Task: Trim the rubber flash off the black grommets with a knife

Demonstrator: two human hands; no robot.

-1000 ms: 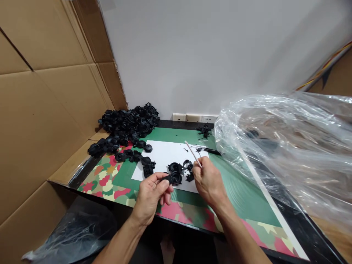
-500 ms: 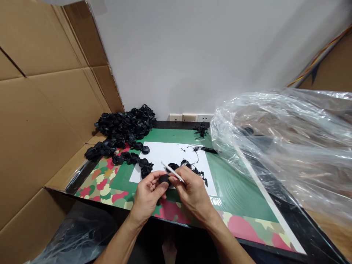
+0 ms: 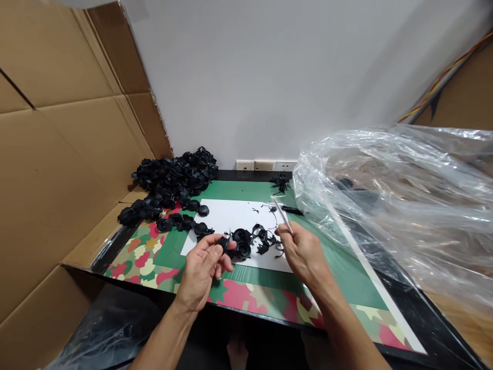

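Observation:
Between thumb and fingers, my left hand (image 3: pixel 202 264) grips a small black ribbed rubber part (image 3: pixel 222 243) above the front of the white sheet (image 3: pixel 227 211). My right hand (image 3: pixel 306 252) is closed round a thin white pen-like tool (image 3: pixel 282 215), its tip pointing up and away; whether a scrap is also in the fingers I cannot tell. Round black rubber parts (image 3: pixel 242 244) lie on the sheet between my hands. Thin black scraps (image 3: pixel 263 237) are scattered just left of my right hand.
A large heap of black rubber parts (image 3: pixel 177 172) fills the back left beside a cardboard wall (image 3: pixel 69 128). A small scrap pile (image 3: pixel 281 182) and a black pen-like object (image 3: pixel 292 210) lie at the back. Clear plastic sheeting (image 3: pixel 385 190) covers the right side.
My right hand has moved right, away from the left hand, carrying the white tool. My left hand has tilted the rubber part, and the round parts on the sheet show more fully.

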